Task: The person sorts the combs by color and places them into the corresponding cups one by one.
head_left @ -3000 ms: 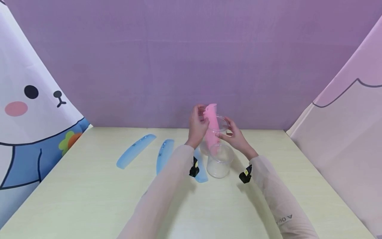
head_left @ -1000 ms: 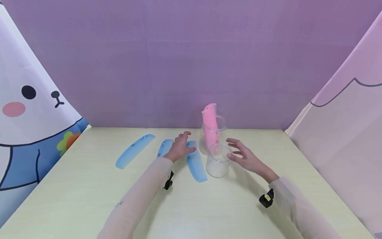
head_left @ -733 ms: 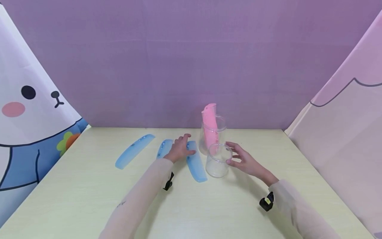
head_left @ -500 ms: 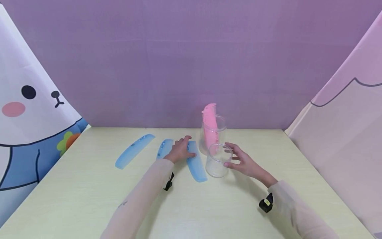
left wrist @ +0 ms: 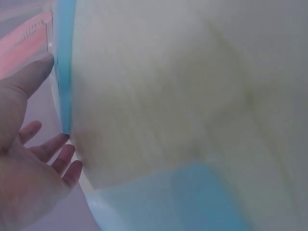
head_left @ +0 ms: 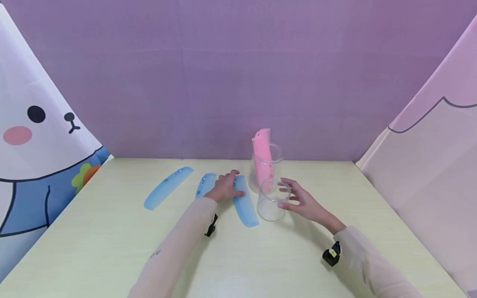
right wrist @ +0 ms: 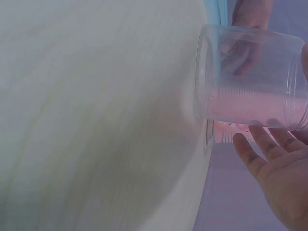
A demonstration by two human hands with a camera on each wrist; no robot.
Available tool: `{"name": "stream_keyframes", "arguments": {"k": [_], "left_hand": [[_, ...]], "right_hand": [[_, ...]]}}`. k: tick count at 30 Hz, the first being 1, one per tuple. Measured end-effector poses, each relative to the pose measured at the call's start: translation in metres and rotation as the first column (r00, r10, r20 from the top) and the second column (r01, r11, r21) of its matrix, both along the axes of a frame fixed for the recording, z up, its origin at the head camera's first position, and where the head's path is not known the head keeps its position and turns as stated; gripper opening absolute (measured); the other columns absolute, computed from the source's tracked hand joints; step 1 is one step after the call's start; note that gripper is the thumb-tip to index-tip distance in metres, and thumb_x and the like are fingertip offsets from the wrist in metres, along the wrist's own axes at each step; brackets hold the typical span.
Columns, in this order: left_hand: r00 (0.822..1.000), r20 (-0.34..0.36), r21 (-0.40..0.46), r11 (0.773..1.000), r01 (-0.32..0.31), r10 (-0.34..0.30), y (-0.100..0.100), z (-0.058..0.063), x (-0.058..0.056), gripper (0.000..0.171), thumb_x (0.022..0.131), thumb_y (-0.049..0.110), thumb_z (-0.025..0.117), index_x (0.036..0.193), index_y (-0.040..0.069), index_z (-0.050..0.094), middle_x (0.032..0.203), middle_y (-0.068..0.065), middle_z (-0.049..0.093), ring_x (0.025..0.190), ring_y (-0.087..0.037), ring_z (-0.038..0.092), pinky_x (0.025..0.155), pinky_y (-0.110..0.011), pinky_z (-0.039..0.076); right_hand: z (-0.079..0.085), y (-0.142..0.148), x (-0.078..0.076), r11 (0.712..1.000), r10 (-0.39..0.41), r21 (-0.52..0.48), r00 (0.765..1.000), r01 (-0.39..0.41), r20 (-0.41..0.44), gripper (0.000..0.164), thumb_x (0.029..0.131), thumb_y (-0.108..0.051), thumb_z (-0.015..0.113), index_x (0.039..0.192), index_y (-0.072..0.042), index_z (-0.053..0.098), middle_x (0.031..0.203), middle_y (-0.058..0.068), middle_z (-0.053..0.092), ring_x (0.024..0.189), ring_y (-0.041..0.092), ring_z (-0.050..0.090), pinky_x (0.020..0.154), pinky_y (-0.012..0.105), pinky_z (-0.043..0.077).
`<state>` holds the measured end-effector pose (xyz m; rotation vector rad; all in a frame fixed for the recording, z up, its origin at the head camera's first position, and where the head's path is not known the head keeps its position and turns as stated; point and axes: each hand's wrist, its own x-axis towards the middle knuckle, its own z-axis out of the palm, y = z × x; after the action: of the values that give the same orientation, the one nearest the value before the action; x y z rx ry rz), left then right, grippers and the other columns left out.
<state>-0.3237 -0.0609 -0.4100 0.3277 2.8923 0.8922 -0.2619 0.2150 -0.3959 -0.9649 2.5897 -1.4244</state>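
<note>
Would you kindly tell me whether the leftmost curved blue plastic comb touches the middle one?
Apart: the head view plainly shows bare tabletop between the leftmost comb and the middle comb.

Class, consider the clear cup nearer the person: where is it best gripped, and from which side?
Probably around the upper wall of the clear cup, just below the rim, from the person's right: it is round and upright, a second cup stands close behind, a blue comb lies to its left, and the right hand is at its right.

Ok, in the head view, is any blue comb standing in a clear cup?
No, all three blue combs lie on the table, outside both clear cups.
</note>
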Motion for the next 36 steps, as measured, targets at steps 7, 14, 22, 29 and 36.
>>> {"name": "stream_keyframes", "arguments": {"k": [7,14,22,29,36], "left_hand": [[1.000,0.006,0.000,1.000,0.011,-0.011,0.000,0.001,-0.002,0.074,0.076,0.032,0.073,0.137,0.011,0.035,0.131,-0.013,0.049,0.117,-0.034,0.039,0.101,-0.047,0.032],[0.999,0.031,0.054,0.998,-0.017,0.016,0.001,0.003,-0.004,0.076,0.073,0.029,0.076,0.136,0.012,0.037,0.131,-0.013,0.047,0.117,-0.034,0.038,0.103,-0.049,0.029],[0.996,0.073,0.109,0.992,-0.063,0.055,0.002,0.004,-0.006,0.080,0.068,0.024,0.080,0.135,0.015,0.037,0.127,-0.014,0.047,0.115,-0.033,0.038,0.100,-0.049,0.031],[0.994,0.078,0.122,0.989,-0.082,0.073,0.003,0.000,-0.010,0.084,0.065,0.023,0.082,0.135,0.017,0.036,0.126,-0.014,0.047,0.113,-0.032,0.039,0.099,-0.048,0.033],[0.997,0.061,0.191,0.980,-0.053,0.043,0.005,0.000,-0.013,0.087,0.064,0.019,0.083,0.135,0.016,0.034,0.128,-0.016,0.044,0.116,-0.032,0.042,0.100,-0.045,0.037]], "right_hand": [[-0.002,0.000,-0.001,1.000,0.002,-0.004,1.000,-0.002,-0.001,0.070,0.083,-0.014,0.065,0.141,-0.008,0.025,0.139,0.022,0.038,0.124,0.040,0.042,0.092,0.049,0.045],[-0.001,-0.002,-0.001,1.000,0.007,-0.016,1.000,-0.007,0.002,0.070,0.083,-0.013,0.065,0.140,-0.003,0.025,0.138,0.024,0.037,0.123,0.041,0.042,0.092,0.051,0.045],[0.001,-0.003,0.000,1.000,0.016,-0.016,1.000,-0.016,-0.006,0.070,0.084,-0.012,0.065,0.139,0.000,0.024,0.138,0.027,0.036,0.123,0.042,0.042,0.091,0.050,0.045],[0.002,-0.003,0.001,1.000,0.011,-0.013,1.000,-0.011,0.000,0.071,0.083,-0.012,0.065,0.140,-0.001,0.024,0.138,0.025,0.037,0.123,0.041,0.042,0.091,0.050,0.044],[0.001,-0.002,0.001,1.000,0.002,-0.006,1.000,-0.002,0.001,0.070,0.083,-0.013,0.065,0.140,-0.004,0.025,0.138,0.023,0.038,0.123,0.040,0.042,0.091,0.049,0.045]]}}
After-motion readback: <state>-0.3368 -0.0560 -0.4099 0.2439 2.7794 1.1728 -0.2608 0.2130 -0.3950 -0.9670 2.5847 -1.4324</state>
